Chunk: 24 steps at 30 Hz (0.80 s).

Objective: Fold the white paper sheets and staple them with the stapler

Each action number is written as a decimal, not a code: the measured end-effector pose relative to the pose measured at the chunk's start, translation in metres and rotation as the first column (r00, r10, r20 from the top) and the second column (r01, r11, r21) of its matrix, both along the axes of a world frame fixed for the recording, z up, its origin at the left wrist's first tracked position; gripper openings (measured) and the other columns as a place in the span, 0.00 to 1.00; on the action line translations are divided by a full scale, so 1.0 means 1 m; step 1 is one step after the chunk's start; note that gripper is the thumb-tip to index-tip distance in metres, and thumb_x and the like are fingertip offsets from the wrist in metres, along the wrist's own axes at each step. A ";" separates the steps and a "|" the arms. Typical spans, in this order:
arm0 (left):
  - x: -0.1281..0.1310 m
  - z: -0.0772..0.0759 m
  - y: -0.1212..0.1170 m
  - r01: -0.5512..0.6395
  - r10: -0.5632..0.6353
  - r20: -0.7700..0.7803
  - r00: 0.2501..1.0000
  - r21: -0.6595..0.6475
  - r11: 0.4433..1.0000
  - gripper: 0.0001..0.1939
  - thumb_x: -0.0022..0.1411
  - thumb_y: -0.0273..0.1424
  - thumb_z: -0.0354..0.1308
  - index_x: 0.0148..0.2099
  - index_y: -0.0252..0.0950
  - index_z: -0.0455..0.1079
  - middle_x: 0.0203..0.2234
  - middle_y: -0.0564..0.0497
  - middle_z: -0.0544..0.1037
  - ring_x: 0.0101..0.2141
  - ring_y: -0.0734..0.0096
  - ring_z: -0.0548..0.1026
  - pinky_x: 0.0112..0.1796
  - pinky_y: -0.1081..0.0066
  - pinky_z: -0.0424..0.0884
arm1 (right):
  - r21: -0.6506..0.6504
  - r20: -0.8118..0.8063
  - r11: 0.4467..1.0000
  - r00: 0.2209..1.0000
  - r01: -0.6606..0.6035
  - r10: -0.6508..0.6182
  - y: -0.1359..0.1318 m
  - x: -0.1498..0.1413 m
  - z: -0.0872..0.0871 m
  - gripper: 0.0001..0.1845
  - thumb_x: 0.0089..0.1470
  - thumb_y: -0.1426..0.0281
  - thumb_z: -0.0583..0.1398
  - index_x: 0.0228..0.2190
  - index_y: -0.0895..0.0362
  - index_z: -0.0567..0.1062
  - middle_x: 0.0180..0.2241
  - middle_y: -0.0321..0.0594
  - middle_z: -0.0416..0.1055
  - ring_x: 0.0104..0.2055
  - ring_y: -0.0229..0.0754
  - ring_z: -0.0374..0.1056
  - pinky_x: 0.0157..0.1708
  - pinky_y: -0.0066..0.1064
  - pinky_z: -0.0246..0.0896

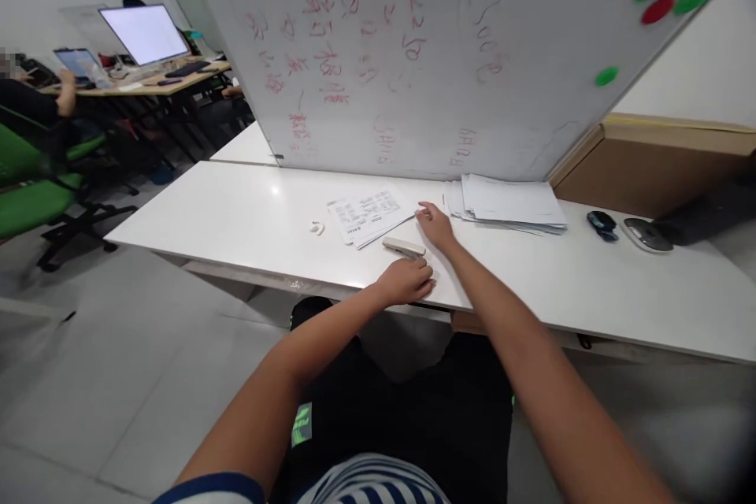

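Note:
Printed sheets of paper [371, 213] lie slightly fanned on the white desk. My right hand [435, 225] is at their right corner, thumb and fingertips pinched together on the edge of a sheet. A pale beige stapler [404, 246] rests just in front of the sheets. Close to it, nearer the desk's front edge, my left hand [406, 282] lies on the surface with its fingers curled in; nothing shows inside them. Left of the papers sits a small white curved object [317, 228] whose kind I cannot make out.
A thicker paper stack [513, 203] lies right of my right hand. Behind stands a whiteboard [378, 55] with red writing and magnets. Farther right are a cardboard box [655, 165], a dark small object [601, 224] and a grey-and-white device [648, 235]. Another person's hand [67, 93] shows far left.

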State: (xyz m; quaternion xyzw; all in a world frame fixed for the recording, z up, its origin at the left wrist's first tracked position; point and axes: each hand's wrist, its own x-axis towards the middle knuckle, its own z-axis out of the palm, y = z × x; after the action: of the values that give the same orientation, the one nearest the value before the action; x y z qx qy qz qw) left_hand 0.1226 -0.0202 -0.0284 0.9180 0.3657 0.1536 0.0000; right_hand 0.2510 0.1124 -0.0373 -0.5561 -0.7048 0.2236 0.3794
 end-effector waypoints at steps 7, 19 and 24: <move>-0.070 -0.002 -0.014 -0.707 0.679 0.438 0.590 -0.126 0.696 0.20 0.70 0.35 0.36 0.37 0.37 0.68 0.32 0.45 0.73 0.37 0.66 0.71 0.39 0.67 0.67 | 0.182 0.457 0.982 0.880 0.045 -0.125 0.000 -0.018 -0.012 0.19 0.59 0.70 0.49 0.47 0.56 0.74 0.48 0.49 0.68 0.48 0.50 0.63 0.44 0.38 0.58; -0.128 -0.009 0.025 -0.767 0.791 0.009 0.612 -0.238 0.596 0.31 0.65 0.52 0.38 0.64 0.44 0.56 0.64 0.46 0.55 0.64 0.50 0.48 0.59 0.49 0.44 | 0.150 0.500 0.989 0.862 0.007 -0.082 0.003 -0.017 -0.019 0.21 0.55 0.75 0.50 0.48 0.52 0.75 0.54 0.45 0.65 0.51 0.50 0.60 0.45 0.40 0.55; -0.128 -0.008 0.022 -0.765 0.791 0.036 0.611 -0.230 0.602 0.29 0.66 0.51 0.38 0.63 0.45 0.58 0.63 0.47 0.57 0.63 0.51 0.51 0.59 0.50 0.45 | 0.184 0.476 0.983 0.875 0.002 -0.091 0.001 -0.017 -0.019 0.20 0.59 0.67 0.50 0.48 0.57 0.73 0.50 0.48 0.67 0.48 0.50 0.62 0.44 0.38 0.55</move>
State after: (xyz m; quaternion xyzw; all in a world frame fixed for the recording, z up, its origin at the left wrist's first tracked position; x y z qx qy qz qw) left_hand -0.0051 0.0018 -0.0368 0.6496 0.7411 0.1636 0.0458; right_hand 0.2342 0.1132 -0.0564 -0.5749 -0.7807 0.0051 0.2449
